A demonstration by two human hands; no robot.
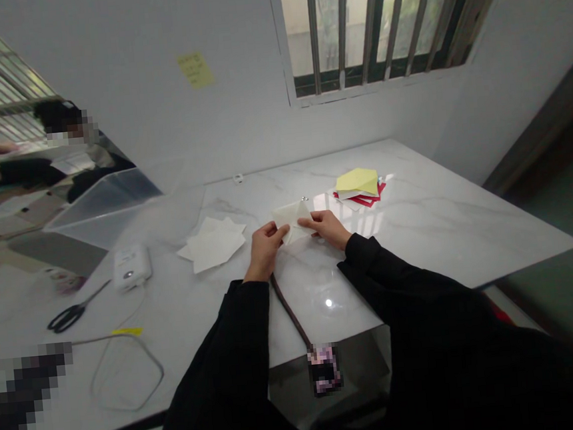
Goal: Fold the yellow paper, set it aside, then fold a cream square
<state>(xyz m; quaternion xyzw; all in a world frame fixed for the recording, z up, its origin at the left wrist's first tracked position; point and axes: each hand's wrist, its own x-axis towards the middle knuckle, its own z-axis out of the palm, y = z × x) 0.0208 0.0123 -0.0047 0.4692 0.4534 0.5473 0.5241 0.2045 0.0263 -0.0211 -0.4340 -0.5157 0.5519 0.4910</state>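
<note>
A folded cream sheet of paper (291, 218) lies on the white marble table (418, 223), held by both hands. My left hand (265, 249) pinches its near left corner with thumb and fingers closed. My right hand (328, 227) pinches its right edge the same way. Both sleeves are black. A loose stack of white paper sheets (213, 245) lies just left of my left hand. A pile of yellow, white and red paper (359, 186) lies beyond my right hand.
A white device (131, 266) with a cable loop (124, 373) and black scissors (69, 315) lie at the left. A clear plastic box (105, 207) stands at the back left. A dark strap (289, 312) hangs below me. Another person sits far left. Barred window behind.
</note>
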